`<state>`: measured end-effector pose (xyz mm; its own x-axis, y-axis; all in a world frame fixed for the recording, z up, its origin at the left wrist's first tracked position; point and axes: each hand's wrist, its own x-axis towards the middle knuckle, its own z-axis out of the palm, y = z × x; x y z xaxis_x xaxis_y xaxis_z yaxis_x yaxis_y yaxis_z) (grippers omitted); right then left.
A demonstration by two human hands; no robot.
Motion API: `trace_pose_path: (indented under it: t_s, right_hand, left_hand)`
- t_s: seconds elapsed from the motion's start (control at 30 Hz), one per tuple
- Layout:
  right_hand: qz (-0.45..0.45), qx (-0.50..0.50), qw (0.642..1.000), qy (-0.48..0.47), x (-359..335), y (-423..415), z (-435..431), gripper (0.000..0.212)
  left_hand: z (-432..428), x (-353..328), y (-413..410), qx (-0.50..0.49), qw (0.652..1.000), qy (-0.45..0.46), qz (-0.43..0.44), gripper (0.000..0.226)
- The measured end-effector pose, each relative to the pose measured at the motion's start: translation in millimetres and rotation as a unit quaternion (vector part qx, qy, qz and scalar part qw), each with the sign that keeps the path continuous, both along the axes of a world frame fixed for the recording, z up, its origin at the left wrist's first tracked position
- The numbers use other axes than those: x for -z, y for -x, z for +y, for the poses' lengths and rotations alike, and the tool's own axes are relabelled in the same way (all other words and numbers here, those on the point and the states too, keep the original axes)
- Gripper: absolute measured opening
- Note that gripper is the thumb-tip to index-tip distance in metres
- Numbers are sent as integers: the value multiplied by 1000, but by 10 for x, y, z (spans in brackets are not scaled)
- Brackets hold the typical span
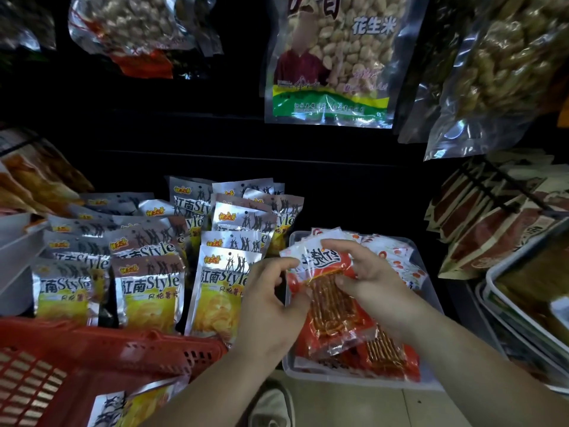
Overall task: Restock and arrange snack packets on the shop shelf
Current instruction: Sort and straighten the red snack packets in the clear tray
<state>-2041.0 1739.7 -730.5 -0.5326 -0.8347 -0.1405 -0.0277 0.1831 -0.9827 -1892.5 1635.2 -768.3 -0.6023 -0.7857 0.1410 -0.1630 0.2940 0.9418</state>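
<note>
Both hands hold a stack of red spicy-strip packets (331,306) over a clear plastic tray (431,291) on the shelf. My left hand (268,306) grips the stack's left edge, thumb on the front. On the right side, my right hand (366,278) pinches the upper part, fingers curled over the white top. More red packets (391,359) lie flat in the tray beneath. To the left, silver and yellow chip packets (151,291) stand in several rows.
A red plastic basket (77,359) sits at lower left with a chip packet (129,408) in it. Peanut bags (332,63) hang above. Brown and red packets (492,229) and more trays (523,303) fill the right side. A shoe (271,405) shows on the floor below.
</note>
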Motion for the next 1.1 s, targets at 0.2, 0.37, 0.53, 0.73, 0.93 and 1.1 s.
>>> trace_pose_path:
  t_s: [0.2, 0.37, 0.53, 0.73, 0.93, 1.1]
  right_hand:
    - [-36, -22, 999, -23, 5, 107, 63, 77]
    - [-23, -57, 994, -95, 25, 161, 161, 83]
    - [-41, -6, 996, -74, 85, 227, 161, 71]
    - [63, 3, 991, -119, 46, 184, 169, 81]
    - [93, -110, 985, -93, -8, 82, 86, 96]
    - [31, -122, 990, -69, 0, -8, 17, 76]
  left_hand:
    - [67, -27, 17, 42, 976, -215, 20, 51]
    - [40, -71, -6, 40, 972, -228, 42, 48]
    - [174, -113, -36, 125, 955, -267, 1, 69]
    - [130, -5, -51, 115, 980, -120, -109, 63]
    - [118, -116, 39, 66, 990, -121, -23, 36]
    - [64, -107, 12, 25, 981, -192, 22, 24]
